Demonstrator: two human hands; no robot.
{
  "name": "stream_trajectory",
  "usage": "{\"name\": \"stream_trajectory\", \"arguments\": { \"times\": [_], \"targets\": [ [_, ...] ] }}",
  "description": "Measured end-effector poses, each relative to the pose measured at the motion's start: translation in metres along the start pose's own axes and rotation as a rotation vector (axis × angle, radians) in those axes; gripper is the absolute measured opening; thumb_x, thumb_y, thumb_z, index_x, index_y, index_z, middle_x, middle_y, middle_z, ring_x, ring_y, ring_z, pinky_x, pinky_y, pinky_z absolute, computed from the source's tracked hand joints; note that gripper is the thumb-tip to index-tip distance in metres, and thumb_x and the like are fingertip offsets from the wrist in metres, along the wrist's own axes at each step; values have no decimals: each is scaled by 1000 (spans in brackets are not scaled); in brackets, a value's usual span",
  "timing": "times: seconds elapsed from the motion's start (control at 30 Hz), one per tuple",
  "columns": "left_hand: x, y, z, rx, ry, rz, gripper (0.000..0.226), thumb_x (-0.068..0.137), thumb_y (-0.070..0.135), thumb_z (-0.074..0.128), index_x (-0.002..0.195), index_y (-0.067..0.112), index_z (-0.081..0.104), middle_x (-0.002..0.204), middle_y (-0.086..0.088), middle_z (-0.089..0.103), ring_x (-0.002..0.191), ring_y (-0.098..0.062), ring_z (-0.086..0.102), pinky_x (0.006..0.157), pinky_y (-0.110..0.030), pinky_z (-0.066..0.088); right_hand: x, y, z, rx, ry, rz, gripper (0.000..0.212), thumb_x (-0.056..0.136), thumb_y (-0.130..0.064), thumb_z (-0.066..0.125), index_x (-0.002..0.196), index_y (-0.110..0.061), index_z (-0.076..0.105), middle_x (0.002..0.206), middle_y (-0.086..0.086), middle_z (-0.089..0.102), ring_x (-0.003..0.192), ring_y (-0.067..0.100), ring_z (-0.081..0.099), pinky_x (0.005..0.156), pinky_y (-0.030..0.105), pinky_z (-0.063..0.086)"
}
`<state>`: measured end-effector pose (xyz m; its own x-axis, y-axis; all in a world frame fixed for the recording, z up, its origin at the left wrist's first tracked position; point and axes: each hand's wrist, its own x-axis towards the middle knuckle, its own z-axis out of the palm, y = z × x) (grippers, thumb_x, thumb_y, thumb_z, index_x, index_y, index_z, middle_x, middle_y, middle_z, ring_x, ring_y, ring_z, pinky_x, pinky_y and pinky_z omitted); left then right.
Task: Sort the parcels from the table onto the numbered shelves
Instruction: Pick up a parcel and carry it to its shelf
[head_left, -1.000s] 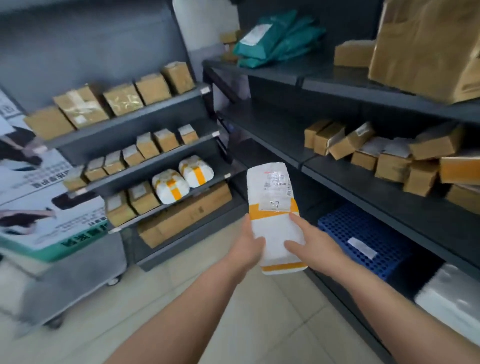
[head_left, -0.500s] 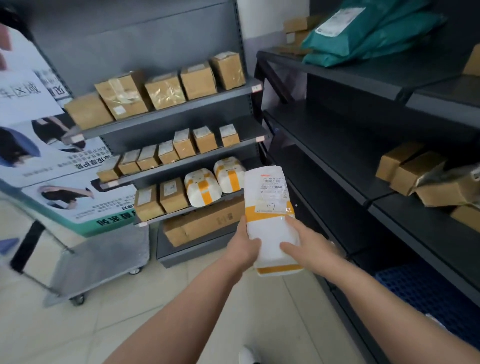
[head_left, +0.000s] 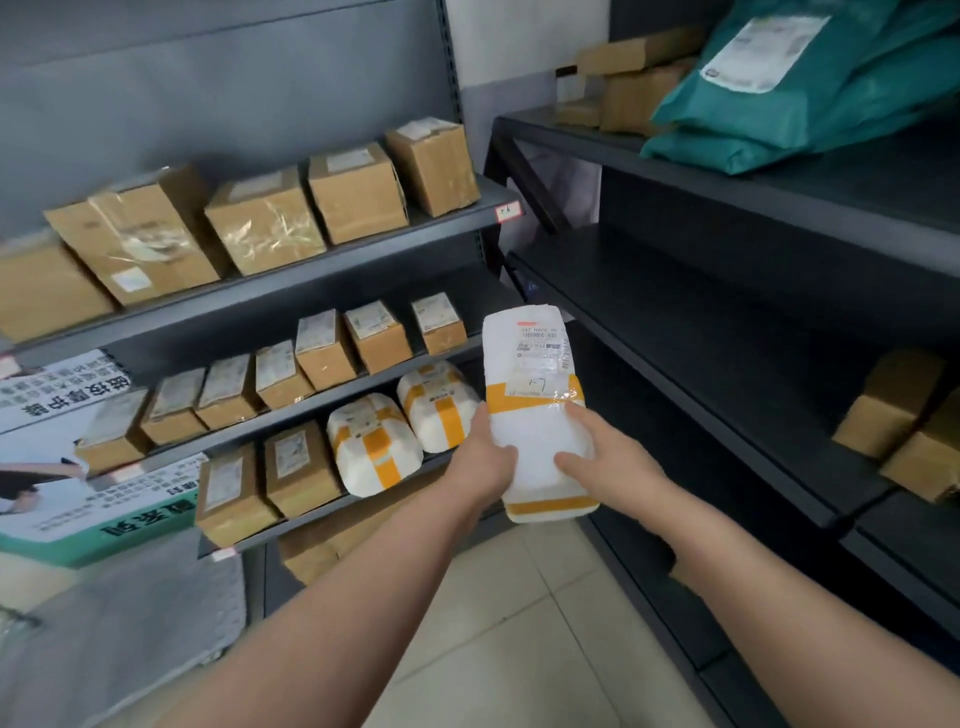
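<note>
Grey shelves (head_left: 234, 93) now fill my view after a swing left, while my left hand (head_left: 485, 462) and right hand (head_left: 605, 462) still grip the white parcel (head_left: 535, 395) midair, near two similar taped parcels (head_left: 374, 441), likely its shelf.

White plastic-wrapped parcel (head_left: 540, 447) is flashing orange tape bands (head_left: 514, 401). Brown cardboard boxes (head_left: 358, 197) are showing plain; teal plastic mailer bags (head_left: 810, 109) are glowing.
</note>
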<state>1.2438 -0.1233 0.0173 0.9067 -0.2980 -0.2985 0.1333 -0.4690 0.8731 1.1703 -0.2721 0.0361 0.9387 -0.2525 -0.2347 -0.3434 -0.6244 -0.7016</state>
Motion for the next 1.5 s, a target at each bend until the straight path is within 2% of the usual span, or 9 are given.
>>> {"name": "stream_trajectory", "arguments": {
  "times": [0.37, 0.6, 0.7, 0.77, 0.87, 1.0, 1.2, 1.37, 1.5],
  "targets": [
    [176, 53, -36, 14, 47, -111, 51, 98, 15, 43, 140, 38, 27, 124, 2, 56, 106, -22, 59, 87, -48, 56, 201, -29, -25, 44, -44, -24, 69, 94, -35, 54, 151, -39, 16, 137, -3, 47, 111, 19, 53, 89, 38, 51],
    [287, 88, -48, 195, 184, -88, 68, 97, 23, 51, 153, 32, 13, 122, -2, 56, 101, -24, 60, 75, -37, 56, 346, -49, -41, 142, -3, -124, 52, 92, -28, 58, 143, -26, 45, 143, 3, 48, 123, 23, 51, 101, 40, 45],
    [315, 89, -53, 491, 194, -46, 67, 91, 34, 62, 148, 19, 31, 146, -8, 39, 122, -29, 50, 95, -43, 51, 388, -52, -35, 143, -70, -191, 49, 93, -23, 59, 141, -20, 48, 149, 5, 41, 133, 22, 41, 109, 36, 36],
    [332, 87, -56, 708, 148, -14, 61, 92, 31, 62, 145, 12, 37, 150, -12, 32, 128, -29, 45, 103, -38, 44, 411, -51, -31, 86, -120, -205, 51, 95, -22, 56, 144, -21, 42, 153, 5, 33, 138, 22, 35, 112, 35, 31],
    [354, 90, -66, 905, 159, 49, 46, 94, 23, 60, 135, 10, 46, 138, -14, 45, 118, -29, 51, 94, -36, 47, 435, -53, -24, 41, -105, -204, 51, 97, -25, 53, 146, -27, 39, 156, 3, 26, 139, 22, 31, 111, 35, 32],
    [372, 101, -75, 994, 123, 26, 31, 90, 20, 63, 118, 9, 57, 116, -12, 60, 105, -27, 59, 84, -34, 50, 452, -54, -20, 93, -79, -178, 51, 94, -25, 58, 143, -29, 44, 151, -1, 34, 133, 21, 41, 108, 37, 38],
    [373, 99, -68, 1111, 133, 50, 33, 90, 10, 60, 122, 5, 54, 118, -14, 58, 103, -27, 61, 70, -27, 43, 453, -50, -18, 175, -82, -171, 51, 92, -23, 62, 140, -30, 48, 148, -3, 40, 129, 19, 45, 107, 36, 40],
    [373, 97, -69, 1057, 133, 33, 43, 91, 10, 59, 132, 6, 47, 129, -15, 52, 108, -27, 60, 76, -28, 45, 449, -56, -19, 55, -83, -175, 50, 98, -28, 52, 145, -32, 39, 153, -2, 31, 131, 23, 41, 105, 37, 40],
    [365, 93, -74, 940, 115, 16, 61, 91, 16, 59, 146, 12, 32, 152, -17, 30, 127, -30, 47, 97, -34, 45, 438, -62, -30, -189, -47, -231, 51, 100, -33, 42, 150, -28, 30, 157, 3, 23, 137, 27, 33, 106, 41, 37]
  ]
}}
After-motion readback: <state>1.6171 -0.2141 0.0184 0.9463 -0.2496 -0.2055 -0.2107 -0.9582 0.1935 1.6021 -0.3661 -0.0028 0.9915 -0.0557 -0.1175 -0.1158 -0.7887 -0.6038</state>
